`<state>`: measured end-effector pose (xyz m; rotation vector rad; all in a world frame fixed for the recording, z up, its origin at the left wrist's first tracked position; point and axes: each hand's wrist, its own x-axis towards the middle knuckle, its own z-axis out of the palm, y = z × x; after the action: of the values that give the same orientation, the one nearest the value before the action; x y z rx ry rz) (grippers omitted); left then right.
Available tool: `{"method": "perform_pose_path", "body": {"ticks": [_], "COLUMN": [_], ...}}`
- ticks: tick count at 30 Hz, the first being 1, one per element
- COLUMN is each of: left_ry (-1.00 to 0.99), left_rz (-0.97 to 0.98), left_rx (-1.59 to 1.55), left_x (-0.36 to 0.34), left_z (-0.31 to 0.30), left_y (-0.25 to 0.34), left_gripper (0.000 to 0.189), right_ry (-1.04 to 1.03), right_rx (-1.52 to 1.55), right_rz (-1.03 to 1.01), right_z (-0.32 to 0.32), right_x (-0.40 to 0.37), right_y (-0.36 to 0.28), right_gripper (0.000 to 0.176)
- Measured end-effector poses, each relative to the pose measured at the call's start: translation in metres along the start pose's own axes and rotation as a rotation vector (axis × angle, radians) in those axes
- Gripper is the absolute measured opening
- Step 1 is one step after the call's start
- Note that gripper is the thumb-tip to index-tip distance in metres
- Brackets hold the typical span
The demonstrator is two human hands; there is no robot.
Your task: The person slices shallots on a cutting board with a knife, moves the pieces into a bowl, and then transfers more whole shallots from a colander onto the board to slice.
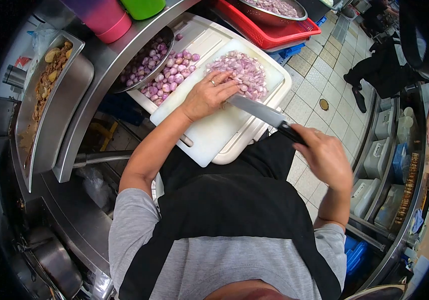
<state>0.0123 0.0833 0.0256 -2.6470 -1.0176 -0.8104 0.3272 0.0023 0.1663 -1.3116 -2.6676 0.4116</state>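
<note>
My right hand (324, 156) is closed round the black handle of a kitchen knife (259, 111). Its broad blade points left across a white cutting board (202, 135), with the tip end beside my left hand (210, 95). The fingers of my left hand, one with a ring, are bent together and pressed down at the edge of a heap of sliced shallots (242, 70); whatever is under them is hidden. Left of the board lie several peeled whole shallots (174, 75). More fill a metal colander (162, 56) beside them.
The board rests on a cream plastic lid (278, 100). A red basket (294, 34) with a metal bowl (298, 12) of sliced shallots stands beyond. Left is a steel counter (97, 82) with a food-filled metal pan (77, 75). A person in dark trousers (374, 67) is at far right.
</note>
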Motion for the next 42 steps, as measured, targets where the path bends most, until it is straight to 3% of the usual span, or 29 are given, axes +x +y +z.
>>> {"method": "perform_pose_path", "body": {"ticks": [6, 10, 12, 13, 14, 16, 18, 20, 22, 24, 29, 30, 32, 33, 34, 37, 40, 42], "left_ry": [0.051, 0.028, 0.157, 0.161, 0.156, 0.295, 0.507, 0.655, 0.645, 0.591, 0.521, 0.575, 0.621, 0.61, 0.602, 0.548, 0.602, 0.581], "left_rz": [-0.111, -0.27, -0.551, -0.653, -0.671, -1.111, -1.305, -1.593, -1.777, -1.79, -1.849, -1.814, -1.541, -1.57, -1.616, -1.56, -1.512, -1.53], "left_rx": [-0.053, -0.05, -0.349, -0.353, -0.344, -0.619, -0.615, -0.968, -1.313, -1.559, -1.512, -1.541, -1.841, -1.783, -1.761, -1.929, -1.883, -1.812], "left_x": [-0.002, -0.01, -0.022, -0.032, -0.048, -0.078, -0.121, -0.14, -0.136, -0.134, -0.112, -0.118, -0.125, -0.105, -0.114, -0.118, -0.121, -0.121], "left_z": [-0.004, -0.018, -0.032, -0.045, -0.055, -0.077, -0.075, -0.078, -0.083, -0.075, -0.073, -0.068, -0.056, -0.064, -0.054, -0.053, -0.059, -0.069], "left_y": [-0.007, -0.002, 0.008, 0.014, 0.02, 0.031, 0.048, 0.075, 0.102, 0.112, 0.109, 0.107, 0.099, 0.104, 0.102, 0.1, 0.107, 0.109], "left_gripper": [0.03, 0.031, 0.044, 0.056, 0.056, 0.056, 0.047, 0.038, 0.034, 0.032, 0.019, 0.017, 0.013, 0.011, 0.015, 0.031, 0.036, 0.039], "right_ry": [0.042, 0.138, 0.198, 0.212, 0.197, 0.282, 0.321, 0.338, 0.323, 0.35, 0.29, 0.273, 0.231, 0.241, 0.288, 0.257, 0.285, 0.438], "right_rx": [0.206, 0.352, 0.414, 0.431, 0.44, 0.49, 0.49, 0.46, 0.429, 0.461, 0.339, 0.327, 0.393, 0.403, 0.361, 0.395, 0.548, 0.721], "right_rz": [0.155, 0.258, 0.339, 0.388, 0.378, 0.431, 0.466, 0.483, 0.519, 0.514, 0.505, 0.508, 0.514, 0.476, 0.408, 0.478, 0.569, 0.491], "right_z": [-0.052, -0.022, 0.0, 0.012, 0.025, 0.052, 0.078, 0.094, 0.101, 0.106, 0.109, 0.106, 0.106, 0.109, 0.112, 0.11, 0.111, 0.108], "right_x": [-0.054, -0.06, -0.049, -0.043, -0.038, -0.03, -0.023, -0.017, -0.01, -0.007, -0.007, -0.008, -0.01, -0.011, -0.009, -0.007, -0.01, -0.015], "right_y": [0.021, 0.054, 0.066, 0.07, 0.077, 0.096, 0.112, 0.117, 0.112, 0.105, 0.102, 0.099, 0.099, 0.099, 0.098, 0.098, 0.116, 0.132], "right_gripper": [0.039, 0.037, 0.037, 0.037, 0.037, 0.037, 0.037, 0.036, 0.035, 0.035, 0.036, 0.036, 0.038, 0.038, 0.036, 0.034, 0.031, 0.029]}}
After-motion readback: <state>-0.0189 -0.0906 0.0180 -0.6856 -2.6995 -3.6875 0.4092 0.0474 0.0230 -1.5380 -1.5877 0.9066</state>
